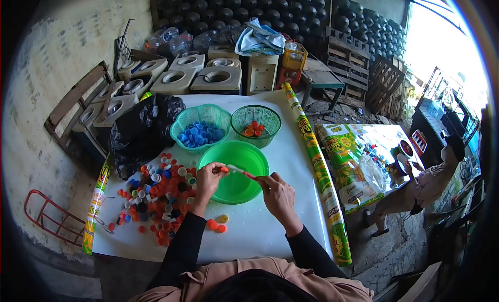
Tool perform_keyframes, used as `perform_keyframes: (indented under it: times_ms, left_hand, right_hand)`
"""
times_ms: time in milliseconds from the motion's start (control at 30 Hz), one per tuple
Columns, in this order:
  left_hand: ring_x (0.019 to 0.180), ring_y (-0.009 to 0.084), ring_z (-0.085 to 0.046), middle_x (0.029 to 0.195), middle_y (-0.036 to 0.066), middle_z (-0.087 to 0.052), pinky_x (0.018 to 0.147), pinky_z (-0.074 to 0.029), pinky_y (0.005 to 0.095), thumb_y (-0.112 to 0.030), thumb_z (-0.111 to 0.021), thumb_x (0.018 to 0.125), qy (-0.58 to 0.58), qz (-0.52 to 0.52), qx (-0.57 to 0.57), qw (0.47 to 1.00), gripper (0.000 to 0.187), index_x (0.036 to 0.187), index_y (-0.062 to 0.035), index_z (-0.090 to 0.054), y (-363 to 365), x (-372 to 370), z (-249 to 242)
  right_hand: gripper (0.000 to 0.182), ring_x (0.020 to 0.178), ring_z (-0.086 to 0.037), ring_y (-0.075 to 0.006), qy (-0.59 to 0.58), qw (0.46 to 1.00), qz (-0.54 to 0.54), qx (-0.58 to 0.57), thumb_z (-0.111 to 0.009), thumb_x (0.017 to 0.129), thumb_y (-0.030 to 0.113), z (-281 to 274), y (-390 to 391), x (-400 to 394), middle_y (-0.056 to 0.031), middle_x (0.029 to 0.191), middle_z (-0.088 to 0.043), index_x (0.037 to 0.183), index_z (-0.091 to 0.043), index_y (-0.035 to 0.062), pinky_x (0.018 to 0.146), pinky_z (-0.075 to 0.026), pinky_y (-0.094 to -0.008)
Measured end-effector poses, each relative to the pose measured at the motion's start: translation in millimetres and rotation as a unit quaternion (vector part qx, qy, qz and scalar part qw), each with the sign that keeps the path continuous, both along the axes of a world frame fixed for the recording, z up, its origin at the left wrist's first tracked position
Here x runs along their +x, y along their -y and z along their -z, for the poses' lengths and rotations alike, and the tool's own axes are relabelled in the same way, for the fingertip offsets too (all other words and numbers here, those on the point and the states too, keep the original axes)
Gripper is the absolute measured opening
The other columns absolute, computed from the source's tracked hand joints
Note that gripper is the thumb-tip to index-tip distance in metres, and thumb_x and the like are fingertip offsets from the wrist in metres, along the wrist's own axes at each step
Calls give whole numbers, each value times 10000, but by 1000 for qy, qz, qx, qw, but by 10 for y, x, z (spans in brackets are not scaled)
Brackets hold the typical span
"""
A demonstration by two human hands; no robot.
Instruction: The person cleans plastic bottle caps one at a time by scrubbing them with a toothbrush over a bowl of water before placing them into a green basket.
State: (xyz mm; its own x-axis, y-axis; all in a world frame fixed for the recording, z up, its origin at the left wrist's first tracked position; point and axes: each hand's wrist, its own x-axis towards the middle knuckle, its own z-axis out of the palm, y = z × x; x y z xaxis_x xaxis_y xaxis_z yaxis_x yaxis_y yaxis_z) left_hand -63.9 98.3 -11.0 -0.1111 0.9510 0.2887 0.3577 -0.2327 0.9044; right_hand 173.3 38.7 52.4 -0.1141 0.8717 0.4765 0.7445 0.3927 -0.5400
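Over the green basin (239, 194), my left hand (208, 183) pinches an orange bottle cap (224, 169) between its fingertips. My right hand (279, 198) grips the red-and-white handle of a toothbrush (248, 174), whose head points at the cap. The basin seems to hold some water. To the left of my left hand lies a loose heap of bottle caps (169, 203), mostly orange, with white, blue and black ones. Beyond the basin, a light-green basket (221, 114) contains blue caps (200, 134), and a darker green basket (271, 137) contains a few orange caps (253, 129).
A black plastic bag (145, 127) lies at the table's left. Rolled printed plastic (317, 177) lines both side edges of the white table (260, 224). At the right, another person (423, 190) bends over a second table with caps. Old dispenser casings (179, 81) stand behind.
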Motion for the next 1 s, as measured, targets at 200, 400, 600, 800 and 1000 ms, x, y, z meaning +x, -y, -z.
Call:
perform_keyframes:
  times_ms: [200, 400, 600, 800, 1000]
  left_hand:
    - [797, 191, -729, 889, 140, -737, 705, -566, 301, -21, -787, 819, -62, 5, 13, 998, 205, 994, 38, -699, 98, 93, -60]
    - [737, 264, -703, 838, 177, -701, 647, -528, 354, -40, -759, 842, -106, 26, 90, 990, 186, 990, 45, -686, -181, 295, -342]
    - [953, 269, -724, 1014, 191, -730, 808, -575, 339, -35, -771, 808, -138, -3, 166, 976, 336, 1138, -23, -707, -1237, 609, -610]
    - [1095, 372, -660, 1203, 215, -673, 936, -545, 407, -22, -779, 778, -175, -3, 197, 965, 395, 1165, -17, -701, -1000, 350, -764]
    - [904, 232, -716, 1105, 144, -696, 749, -576, 309, -32, -733, 878, -133, -93, 119, 980, 245, 1115, 22, -704, 166, -447, -821]
  right_hand:
    - [153, 662, -632, -282, 15, 998, 49, -26, -661, 947, 270, 145, 47, 114, -40, 814, -624, 997, -769, 174, 570, -460, -403]
    - [120, 636, -617, -262, -26, 998, 60, -22, -679, 936, 226, 332, 180, 189, -42, 791, -615, 997, -769, 175, 558, -445, -385]
    - [108, 628, -612, -250, -40, 997, 72, 7, -695, 927, 217, 489, 191, 204, -46, 766, -601, 1001, -766, 184, 548, -434, -375]
    - [98, 659, -640, -275, -64, 996, 68, 6, -687, 935, 217, 563, 205, 245, -49, 807, -614, 1007, -752, 203, 536, -452, -392]
    - [112, 663, -640, -267, -80, 995, 64, 4, -707, 920, 176, 626, 202, 230, -49, 817, -624, 1023, -752, 179, 553, -465, -387]
